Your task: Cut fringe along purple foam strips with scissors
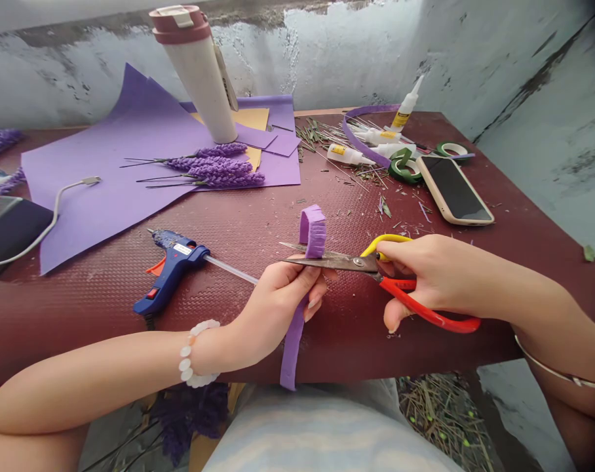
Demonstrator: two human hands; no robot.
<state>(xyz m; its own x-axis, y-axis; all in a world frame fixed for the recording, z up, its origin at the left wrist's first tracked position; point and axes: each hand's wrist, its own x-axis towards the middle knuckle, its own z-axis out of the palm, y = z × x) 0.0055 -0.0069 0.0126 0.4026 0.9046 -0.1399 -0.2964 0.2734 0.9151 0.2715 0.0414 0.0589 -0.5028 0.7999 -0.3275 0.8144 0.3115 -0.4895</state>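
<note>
Between thumb and fingers, my left hand pinches a purple paper strip. The strip's fringed upper end curls over above the fingers, and its plain tail hangs down near the table's front edge. My right hand grips scissors with one yellow and one red handle. Their blades are slightly apart and lie across the strip just above my left fingertips. Left of my left hand, a blue glue gun rests on its side with a clear glue stick in its back.
Purple paper sheets carry several purple flower stems and a tumbler. Glue bottles, green tape, wires and a phone lie at the back right. A white cable crosses the left side.
</note>
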